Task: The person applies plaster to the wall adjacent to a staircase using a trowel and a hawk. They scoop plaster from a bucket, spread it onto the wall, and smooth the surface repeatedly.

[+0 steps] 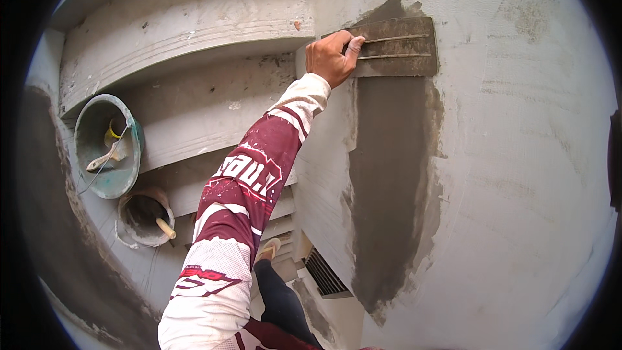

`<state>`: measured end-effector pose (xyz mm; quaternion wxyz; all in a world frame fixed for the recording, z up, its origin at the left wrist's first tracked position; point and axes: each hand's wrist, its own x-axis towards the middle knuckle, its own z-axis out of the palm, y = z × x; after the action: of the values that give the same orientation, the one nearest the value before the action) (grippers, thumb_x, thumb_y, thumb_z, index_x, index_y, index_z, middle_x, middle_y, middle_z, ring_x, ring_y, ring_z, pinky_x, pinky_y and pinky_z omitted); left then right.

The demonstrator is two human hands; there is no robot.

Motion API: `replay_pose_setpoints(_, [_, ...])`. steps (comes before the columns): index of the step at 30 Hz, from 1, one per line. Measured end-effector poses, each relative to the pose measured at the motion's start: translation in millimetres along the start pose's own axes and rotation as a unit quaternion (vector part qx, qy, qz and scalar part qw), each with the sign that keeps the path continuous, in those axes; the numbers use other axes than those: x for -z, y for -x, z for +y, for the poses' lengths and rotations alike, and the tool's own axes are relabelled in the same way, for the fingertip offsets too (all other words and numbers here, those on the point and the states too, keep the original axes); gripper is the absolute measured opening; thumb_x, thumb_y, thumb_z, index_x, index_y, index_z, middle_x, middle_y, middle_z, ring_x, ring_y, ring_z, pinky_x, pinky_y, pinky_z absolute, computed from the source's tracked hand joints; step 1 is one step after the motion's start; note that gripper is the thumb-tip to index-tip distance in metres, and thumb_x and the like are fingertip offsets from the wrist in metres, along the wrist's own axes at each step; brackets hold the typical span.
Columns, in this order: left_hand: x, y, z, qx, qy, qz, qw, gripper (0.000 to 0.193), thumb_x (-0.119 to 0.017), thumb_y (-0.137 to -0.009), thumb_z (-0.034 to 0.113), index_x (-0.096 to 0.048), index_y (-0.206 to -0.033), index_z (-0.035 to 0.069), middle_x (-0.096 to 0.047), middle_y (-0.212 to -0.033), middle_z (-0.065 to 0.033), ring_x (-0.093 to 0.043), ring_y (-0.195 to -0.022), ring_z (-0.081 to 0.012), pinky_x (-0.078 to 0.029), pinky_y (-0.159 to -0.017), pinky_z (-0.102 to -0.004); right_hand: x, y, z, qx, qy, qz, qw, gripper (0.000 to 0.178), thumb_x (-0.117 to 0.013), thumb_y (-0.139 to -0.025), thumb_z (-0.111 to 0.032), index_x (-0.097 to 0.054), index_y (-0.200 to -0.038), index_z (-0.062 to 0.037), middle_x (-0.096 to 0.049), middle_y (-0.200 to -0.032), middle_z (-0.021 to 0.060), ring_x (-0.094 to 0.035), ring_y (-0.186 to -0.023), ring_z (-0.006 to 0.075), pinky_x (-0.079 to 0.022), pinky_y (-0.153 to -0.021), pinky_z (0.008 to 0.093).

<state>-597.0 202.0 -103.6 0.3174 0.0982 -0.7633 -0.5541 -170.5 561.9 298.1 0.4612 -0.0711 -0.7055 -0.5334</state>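
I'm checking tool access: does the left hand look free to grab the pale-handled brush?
Probably not: the left hand grips the trowel, though nothing covers the pale-handled brush in the green bucket.

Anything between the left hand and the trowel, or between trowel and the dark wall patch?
Nothing visible. The left hand already grips the trowel, whose blade overlaps the upper part of the dark wall patch. The green bucket stands well off to the left.
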Motion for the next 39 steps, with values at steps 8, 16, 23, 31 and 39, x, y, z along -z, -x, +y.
replay_pose_setpoints(8, [12, 113, 21, -0.005, 0.049, -0.147, 0.988, 0.036, -0.061, -0.091, 0.031, -0.056, -0.063, 0.009, -0.055, -0.055, -0.0112, -0.054, -0.046, -0.027, -0.044, -0.046, -0.0378, -4, -7, -8, 0.008, 0.002, -0.005, 1.0, 0.083, -0.036, -0.094, -0.06, -0.028, -0.146, 0.0045, -0.029, -0.148, 0.0301, -0.028, -0.134, 0.0503, -0.023, -0.105, 0.0618])
replay_pose_setpoints(16, [44, 33, 7, 0.08, 0.081, -0.135, 0.984, 0.037, -0.06, -0.09, 0.026, -0.062, -0.061, 0.004, -0.06, -0.053, -0.0069, -0.05, -0.042, -0.0122, -0.04, -0.041, -0.0292, -5, -3, -9, 0.004, 0.013, -0.002, 1.0, 0.083, -0.038, -0.094, -0.059, -0.027, -0.146, 0.0047, -0.03, -0.148, 0.0301, -0.028, -0.134, 0.0502, -0.023, -0.105, 0.0619])
replay_pose_setpoints(23, [15, -86, -28, 0.111, 0.033, -0.105, 0.988, 0.037, -0.059, -0.083, 0.03, -0.06, -0.062, 0.0, -0.057, -0.053, -0.0058, -0.049, -0.05, -0.0107, -0.043, -0.053, -0.0305, -7, -5, -7, 0.013, 0.014, -0.005, 1.0, 0.083, -0.04, -0.094, -0.058, -0.027, -0.146, 0.0048, -0.03, -0.148, 0.0302, -0.028, -0.134, 0.0502, -0.022, -0.105, 0.062])
replay_pose_setpoints(31, [2, -72, -29, 0.049, 0.042, -0.166, 0.984, 0.036, -0.058, -0.082, 0.028, -0.055, -0.06, -0.001, -0.05, -0.049, -0.0031, -0.044, -0.05, -0.0079, -0.039, -0.05, -0.0294, -4, -8, -3, 0.044, 0.017, -0.018, 0.999, 0.083, -0.042, -0.094, -0.058, -0.026, -0.146, 0.005, -0.03, -0.148, 0.0302, -0.028, -0.134, 0.0501, -0.022, -0.106, 0.0622])
replay_pose_setpoints(39, [18, -10, 3, 0.066, 0.044, -0.223, 0.972, 0.03, -0.055, -0.078, 0.029, -0.065, -0.064, 0.004, -0.06, -0.054, -0.012, -0.057, -0.049, -0.0208, -0.048, -0.054, -0.0356, 1, -3, 11, 0.059, 0.013, -0.011, 0.998, 0.083, -0.043, -0.093, -0.057, -0.026, -0.146, 0.0052, -0.03, -0.147, 0.0303, -0.028, -0.134, 0.05, -0.022, -0.106, 0.0623])
